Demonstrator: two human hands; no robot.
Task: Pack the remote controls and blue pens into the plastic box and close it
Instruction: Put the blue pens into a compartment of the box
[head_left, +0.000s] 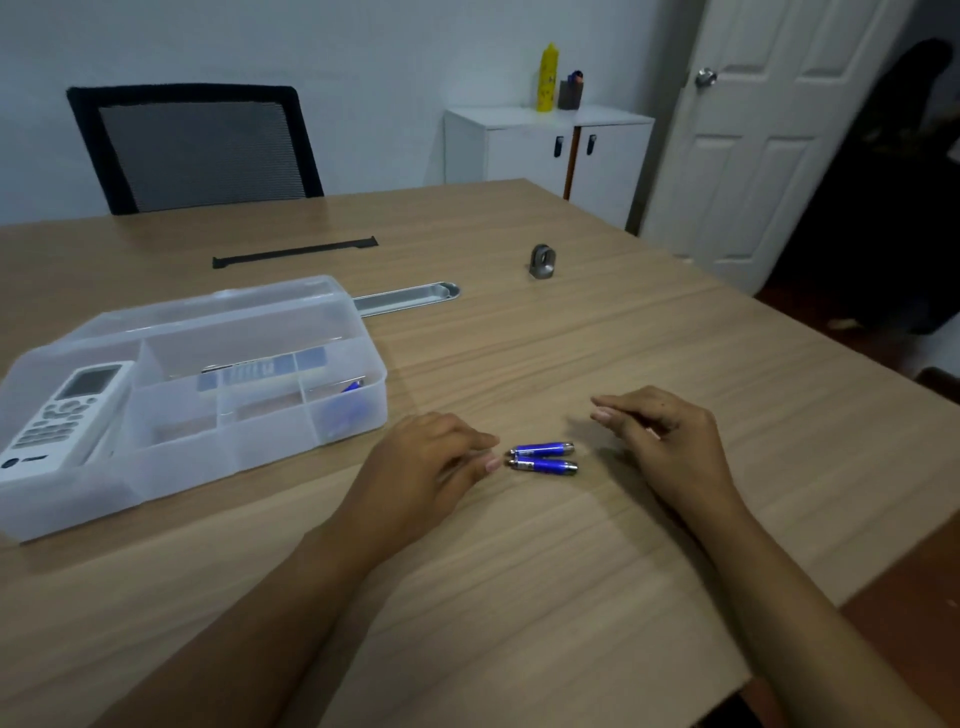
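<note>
left hand (431, 457) open, fingertips at two blue pens (543, 458) | right hand (660, 436) open, empty beyond them | I fear round pens rolling off when pinched.

Two short blue pens (543, 457) with silver ends lie side by side, touching, near the centre. Left of them the clear plastic box (270, 431) sits open, holding a white remote control (62, 410) at its left, a grey one (262, 374) farther back, and something blue (345, 402) at its right.
</note>
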